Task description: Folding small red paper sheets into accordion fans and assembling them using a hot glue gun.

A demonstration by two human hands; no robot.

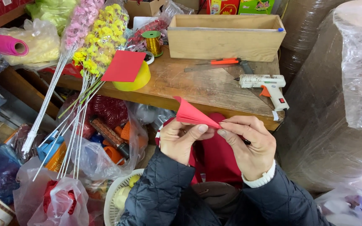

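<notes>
A folded piece of red paper (191, 114) is pinched between both my hands, just in front of the wooden table's near edge. My left hand (181, 138) holds its lower side with the thumb pressed along the fold. Its pointed right end sits between the thumb and forefinger of my right hand (248, 144). A dark thin object pokes out from under my right hand; I cannot tell what it is.
On the wooden table (197, 86) lie a white glue gun (267, 86), orange-handled scissors (218, 62), a wooden box (225, 35), a gold wire spool (152, 42) and a red sheet (124, 66) on a yellow roll. Artificial flower stems (93, 37) lean left; plastic bags crowd the floor.
</notes>
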